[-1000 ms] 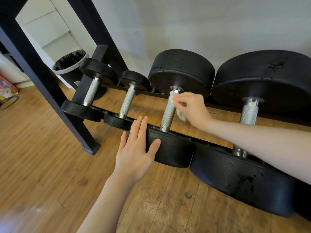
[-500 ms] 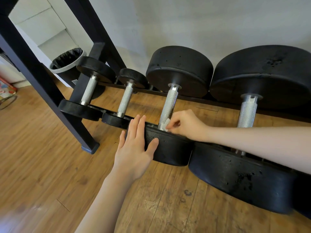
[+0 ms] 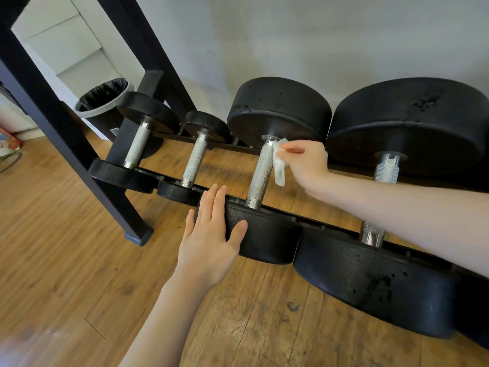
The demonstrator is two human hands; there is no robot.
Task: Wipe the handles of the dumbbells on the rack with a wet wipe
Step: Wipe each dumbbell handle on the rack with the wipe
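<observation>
I see four dumbbells on a low black rack [image 3: 267, 152] over the wood floor [image 3: 66, 255], w/ the wall behind. My right hand [image 3: 307, 165] pinches a white wet wipe [image 3: 279, 165] btwn thumb & fingertips, held against the far end of the handle [image 3: 262, 173] of the third dumbbell [image 3: 277, 112] from the left, right under its rear weight; the wipe's loose end hangs beside the handle. My left hand [image 3: 209, 234] lies flat, fingers straight & together, pressed on the front weight [image 3: 267, 239] of that same dumbbell, thumb spread on its face. Hands are well apart. The biggest dumbbell [image 3: 410, 123] sits just right of it, my right forearm crossing its handle. Two small dumbbells [image 3: 148, 112] sit to the left, near a black frame leg [image 3: 66, 144]. A bin [image 3: 103, 99] w/ a black liner stands behind the rack at the left.
</observation>
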